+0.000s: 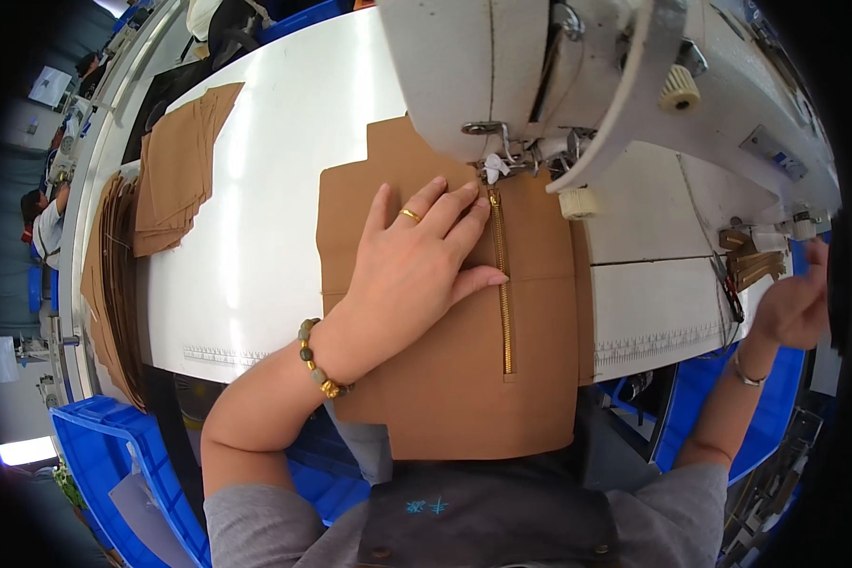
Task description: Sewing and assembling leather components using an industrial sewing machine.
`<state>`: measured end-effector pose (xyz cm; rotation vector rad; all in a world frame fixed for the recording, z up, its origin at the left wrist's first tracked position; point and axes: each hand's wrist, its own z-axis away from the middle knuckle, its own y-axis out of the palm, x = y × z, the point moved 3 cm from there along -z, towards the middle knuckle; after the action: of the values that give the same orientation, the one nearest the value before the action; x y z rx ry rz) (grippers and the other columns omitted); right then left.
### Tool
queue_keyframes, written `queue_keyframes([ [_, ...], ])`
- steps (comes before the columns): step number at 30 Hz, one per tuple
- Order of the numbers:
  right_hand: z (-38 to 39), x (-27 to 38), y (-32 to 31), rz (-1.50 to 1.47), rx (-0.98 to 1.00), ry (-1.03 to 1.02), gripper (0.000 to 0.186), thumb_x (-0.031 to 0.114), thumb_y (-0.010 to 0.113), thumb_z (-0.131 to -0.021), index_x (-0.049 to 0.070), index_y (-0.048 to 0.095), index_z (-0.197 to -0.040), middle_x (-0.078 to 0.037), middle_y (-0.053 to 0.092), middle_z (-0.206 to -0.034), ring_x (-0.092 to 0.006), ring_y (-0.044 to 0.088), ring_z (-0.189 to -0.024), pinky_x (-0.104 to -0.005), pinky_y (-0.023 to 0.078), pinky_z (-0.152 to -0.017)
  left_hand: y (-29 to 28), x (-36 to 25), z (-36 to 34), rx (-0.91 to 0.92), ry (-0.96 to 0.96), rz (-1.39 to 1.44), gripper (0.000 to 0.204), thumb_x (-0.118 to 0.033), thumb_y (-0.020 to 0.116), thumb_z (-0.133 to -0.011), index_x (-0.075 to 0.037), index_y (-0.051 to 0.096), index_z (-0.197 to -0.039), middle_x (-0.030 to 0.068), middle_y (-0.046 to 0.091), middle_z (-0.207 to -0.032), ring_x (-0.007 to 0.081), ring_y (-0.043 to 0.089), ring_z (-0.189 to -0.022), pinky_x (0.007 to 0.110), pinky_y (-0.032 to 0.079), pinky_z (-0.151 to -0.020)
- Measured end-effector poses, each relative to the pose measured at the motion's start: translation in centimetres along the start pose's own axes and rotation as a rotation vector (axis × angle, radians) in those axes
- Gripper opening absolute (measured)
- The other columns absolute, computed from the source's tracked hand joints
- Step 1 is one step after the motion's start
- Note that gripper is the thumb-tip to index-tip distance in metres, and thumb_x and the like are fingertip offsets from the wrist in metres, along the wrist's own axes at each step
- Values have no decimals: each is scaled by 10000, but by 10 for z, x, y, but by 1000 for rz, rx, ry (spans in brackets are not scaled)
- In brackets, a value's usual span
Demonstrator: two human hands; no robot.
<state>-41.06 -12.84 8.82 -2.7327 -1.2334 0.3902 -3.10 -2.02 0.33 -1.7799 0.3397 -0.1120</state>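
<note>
A brown fabric panel (445,379) lies flat on the white table under the head of a sewing machine (473,66). A gold-toothed zipper (505,322) runs lengthwise down the panel, its far end close to the presser foot (495,170). My left hand (417,251) rests on the panel with fingers spread, the thumb reaching the zipper and the fingertips just short of the foot. Off to the far right, my right hand (797,301) is raised beside the machine's right end. Its fingers are partly hidden at the dark rim of the picture.
Brown cut pieces (182,170) and a thick brown stack (114,293) lie on the left. Small scissors (729,289) and brown strips (759,268) sit on the right. Blue bins (128,473) stand below the table. Another person (45,227) is far left.
</note>
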Motion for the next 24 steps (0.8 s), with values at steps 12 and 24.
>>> queue_keyframes([
  [12, -13, 102, 126, -413, 734, 132, 138, 194, 741, -915, 60, 714, -906, -84, 666, -794, -303, 627, -717, -423, 486, -761, 0, 0, 0, 9, -9, -12, 711, -542, 726, -875, -84, 631, -1410, 40, 590, -1498, 301, 532, -1388, 627, 394, -1149],
  [24, -14, 105, 142, -556, 660, 548, 178, 126, 660, -979, 8, 785, -1025, -130, 739, -821, -265, 690, -707, -365, 527, -665, 0, 2, -3, -1, 6, -6, 722, -548, 717, -872, -80, 626, -1414, 37, 599, -1480, 316, 573, -1286, 611, 405, -1139],
])
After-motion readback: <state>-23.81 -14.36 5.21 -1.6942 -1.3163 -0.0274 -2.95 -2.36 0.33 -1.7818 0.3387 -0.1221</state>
